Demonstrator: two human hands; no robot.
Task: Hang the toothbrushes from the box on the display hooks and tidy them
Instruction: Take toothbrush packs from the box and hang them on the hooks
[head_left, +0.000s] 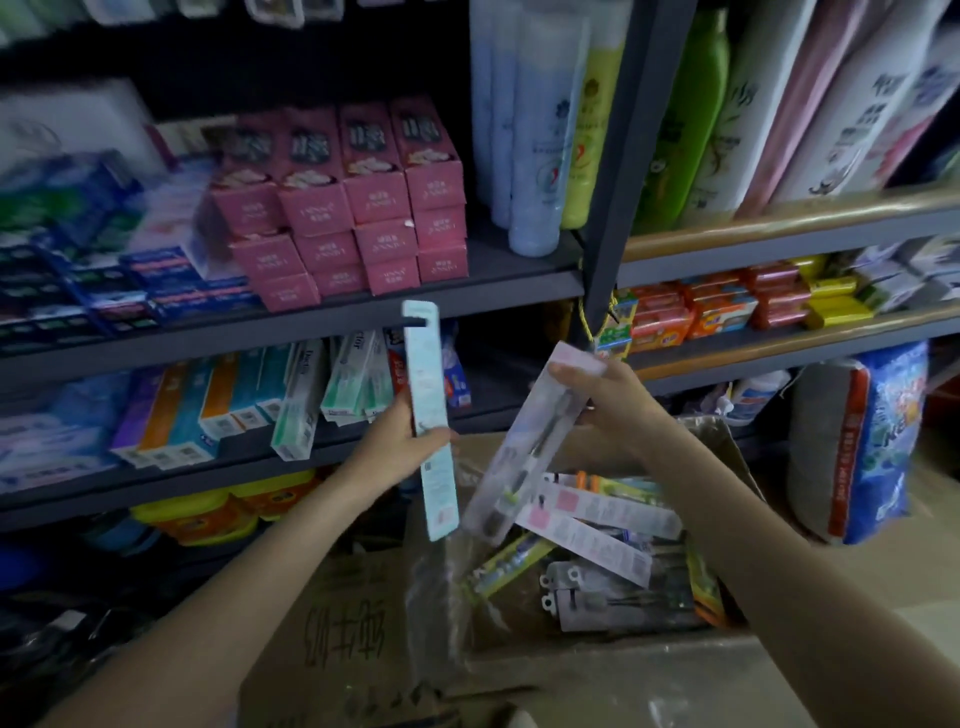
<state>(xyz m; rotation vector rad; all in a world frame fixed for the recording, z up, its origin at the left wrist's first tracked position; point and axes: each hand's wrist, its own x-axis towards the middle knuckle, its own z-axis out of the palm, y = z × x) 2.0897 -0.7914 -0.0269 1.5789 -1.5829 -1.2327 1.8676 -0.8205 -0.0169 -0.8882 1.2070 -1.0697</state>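
While left fingers (415, 441) pinch teal pack (431, 415), right fingers (576, 374) grip grey pack (524, 452).

We see open room above the cardboard box (597, 670), between it and the dark shelf edge (498, 296). Toothpaste cartons (218, 410) crowd the shelf at left; a dark upright post (631, 171) and a patterned bag (878, 441) close the right.

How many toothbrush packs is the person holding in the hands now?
2. The left hand grips a light blue pack, upright before the shelves. The right hand holds a clear pack, tilted above the box. More packs lie inside.
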